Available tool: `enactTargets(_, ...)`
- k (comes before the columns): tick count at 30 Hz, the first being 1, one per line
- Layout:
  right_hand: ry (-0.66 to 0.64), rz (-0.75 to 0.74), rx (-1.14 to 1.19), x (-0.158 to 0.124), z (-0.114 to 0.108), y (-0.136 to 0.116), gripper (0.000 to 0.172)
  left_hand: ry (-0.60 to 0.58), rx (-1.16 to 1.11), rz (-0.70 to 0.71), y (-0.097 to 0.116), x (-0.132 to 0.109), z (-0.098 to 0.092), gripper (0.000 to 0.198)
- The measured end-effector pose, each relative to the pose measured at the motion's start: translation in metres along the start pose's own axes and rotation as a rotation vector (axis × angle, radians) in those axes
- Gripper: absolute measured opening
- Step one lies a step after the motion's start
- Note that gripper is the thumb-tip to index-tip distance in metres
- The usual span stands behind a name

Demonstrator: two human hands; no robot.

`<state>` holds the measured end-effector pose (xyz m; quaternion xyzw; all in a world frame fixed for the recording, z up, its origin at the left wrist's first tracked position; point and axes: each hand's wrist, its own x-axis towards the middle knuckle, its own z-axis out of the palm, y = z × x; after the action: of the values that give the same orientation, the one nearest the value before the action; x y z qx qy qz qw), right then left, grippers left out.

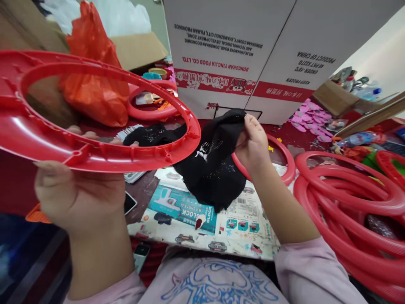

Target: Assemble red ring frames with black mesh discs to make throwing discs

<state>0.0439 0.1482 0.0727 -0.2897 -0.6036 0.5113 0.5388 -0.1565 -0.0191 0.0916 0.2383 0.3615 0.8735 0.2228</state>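
Note:
My left hand (79,190) grips the rim of a red plastic ring (139,156), raised at the left with its ribbed underside showing. The thumb lies below the rim and fingertips show through the opening. In my right hand (255,141) the edge of a black perforated cloth (215,177) is pinched. The cloth hangs over a printed cardboard sheet (186,207) and carries a small white mark. Another red ring (286,160) lies behind my right wrist, partly hidden by it.
Red rings (348,202) are stacked at the right. A large white carton (218,46) stands at the back, with pink pieces (310,118) beside it. An orange plastic bag (95,97) sits at the back left. A phone (129,202) lies by the sheet.

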Motion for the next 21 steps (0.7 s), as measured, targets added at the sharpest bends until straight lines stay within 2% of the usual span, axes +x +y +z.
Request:
enactTargets(2,0.004,-0.053,-0.082,0.007,-0.012,-0.015,0.031,-0.06,-0.079,0.098,-0.007,0.0,0.004,0.026)
enactTargets(4,0.025,-0.121,-0.153,0.008,-0.028,-0.033,0.035,-0.095,-0.112,0.047,-0.014,-0.005,0.005,0.03)
enactTargets(8,0.181,-0.251,-0.118,-0.007,-0.058,-0.077,0.028,-0.192,-0.123,-0.348,-0.036,-0.029,-0.002,0.042)
enactTargets(12,0.323,-0.25,-0.008,-0.029,-0.083,-0.114,0.022,-0.285,-0.111,-0.709,-0.059,-0.063,-0.013,0.031)
enactTargets(15,0.403,-0.171,-0.03,-0.041,-0.098,-0.122,0.025,-0.347,0.012,-0.883,-0.068,-0.08,-0.023,0.033)
enactTargets(17,0.447,-0.138,-0.08,-0.049,-0.105,-0.117,0.023,-0.456,0.164,-0.999,-0.069,-0.082,-0.032,0.046)
enactTargets(18,0.45,-0.122,-0.103,-0.054,-0.107,-0.113,0.022,-0.515,0.289,-1.016,-0.068,-0.081,-0.036,0.053)
enactTargets(19,0.436,-0.101,-0.122,-0.059,-0.108,-0.108,0.019,-0.554,0.455,-0.974,-0.067,-0.079,-0.04,0.057)
enactTargets(20,0.408,-0.074,-0.133,-0.066,-0.107,-0.103,0.017,-0.56,0.651,-0.861,-0.064,-0.076,-0.043,0.057)
enactTargets(21,0.369,-0.036,-0.137,-0.075,-0.104,-0.097,0.016,-0.538,0.842,-0.691,-0.06,-0.073,-0.045,0.054)
